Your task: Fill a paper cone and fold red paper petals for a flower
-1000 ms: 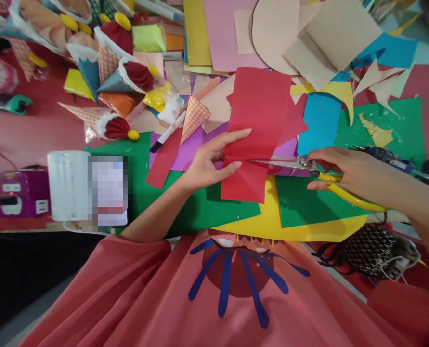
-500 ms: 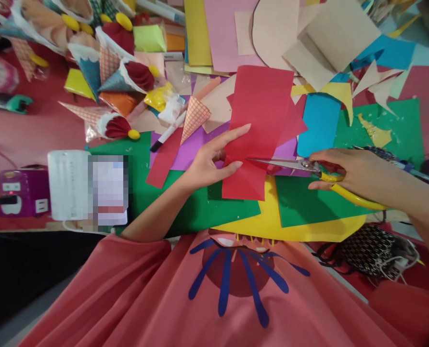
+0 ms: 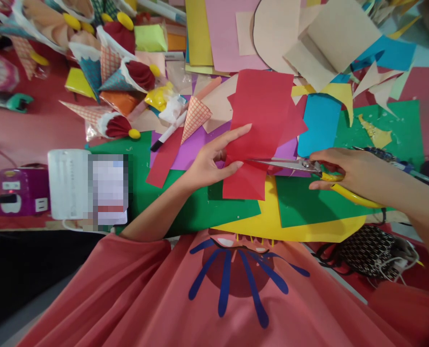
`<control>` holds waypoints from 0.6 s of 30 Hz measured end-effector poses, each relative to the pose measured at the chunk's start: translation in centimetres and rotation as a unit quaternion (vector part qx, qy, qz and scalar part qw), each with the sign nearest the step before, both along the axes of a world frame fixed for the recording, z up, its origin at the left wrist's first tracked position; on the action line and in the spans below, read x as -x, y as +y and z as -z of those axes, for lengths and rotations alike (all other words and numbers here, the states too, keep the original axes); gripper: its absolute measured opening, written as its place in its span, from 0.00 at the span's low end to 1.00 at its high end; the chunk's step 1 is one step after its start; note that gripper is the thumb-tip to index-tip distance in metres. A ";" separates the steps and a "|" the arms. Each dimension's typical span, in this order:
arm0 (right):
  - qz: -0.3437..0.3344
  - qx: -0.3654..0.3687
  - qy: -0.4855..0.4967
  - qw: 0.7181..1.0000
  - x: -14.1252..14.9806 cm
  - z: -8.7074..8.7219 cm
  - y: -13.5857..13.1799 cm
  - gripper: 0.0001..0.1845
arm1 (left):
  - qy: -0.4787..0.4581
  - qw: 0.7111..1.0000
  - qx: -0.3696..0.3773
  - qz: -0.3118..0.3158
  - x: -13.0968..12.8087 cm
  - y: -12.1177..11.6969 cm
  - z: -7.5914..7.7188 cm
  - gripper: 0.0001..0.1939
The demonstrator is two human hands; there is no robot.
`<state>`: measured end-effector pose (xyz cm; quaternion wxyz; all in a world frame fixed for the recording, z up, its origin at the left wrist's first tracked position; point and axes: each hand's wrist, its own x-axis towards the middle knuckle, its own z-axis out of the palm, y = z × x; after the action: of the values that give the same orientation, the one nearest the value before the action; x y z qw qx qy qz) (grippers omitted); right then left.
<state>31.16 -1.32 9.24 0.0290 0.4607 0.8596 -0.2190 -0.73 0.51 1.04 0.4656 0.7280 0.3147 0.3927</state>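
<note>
My left hand (image 3: 214, 156) grips the left edge of a red sheet of craft paper (image 3: 259, 106), thumb and forefinger lying on its face and the other fingers tucked behind. In my right hand (image 3: 339, 168) is a pair of scissors (image 3: 301, 165) with yellow handles. Their blades lie across the red sheet from the right, looking closed or nearly so, and the tip almost reaches my left thumb. Above the cut line the sheet stands longer than the part below it. Under the sheet are green foam sheets (image 3: 308, 202) and a yellow sheet (image 3: 243, 226).
Several decorated paper cones (image 3: 106, 123) lie at the upper left, with a marker (image 3: 169, 130) and a small checked cone (image 3: 196, 118) closer in. Beige offcuts (image 3: 344, 38) and a blue piece (image 3: 320, 120) are to the right. A phone (image 3: 109, 193) and purple power block (image 3: 22, 190) sit left.
The top of the red sheet has tipped down slightly. Both hands and the scissors stay almost where they were.
</note>
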 end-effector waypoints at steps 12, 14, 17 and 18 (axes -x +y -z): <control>0.002 0.049 -0.009 0.999 1.3 -0.3 0.2 0.37 | -0.011 1.000 0.016 0.010 -0.3 -0.3 0.0 0.32; 0.007 0.056 -0.013 0.998 1.3 -0.3 0.2 0.37 | -0.007 1.000 0.018 0.009 -0.3 -0.3 0.0 0.32; 0.016 0.057 -0.012 0.998 1.2 -0.2 0.3 0.38 | -0.007 1.000 0.019 0.005 -0.3 -0.3 0.0 0.31; 0.018 0.055 -0.010 0.998 1.2 -0.1 0.3 0.38 | -0.008 1.000 0.018 0.005 -0.3 -0.3 0.0 0.31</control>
<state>29.97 -1.06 9.37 0.0589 0.4756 0.8377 -0.2618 -0.41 0.21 1.01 0.4830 0.7178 0.3145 0.3905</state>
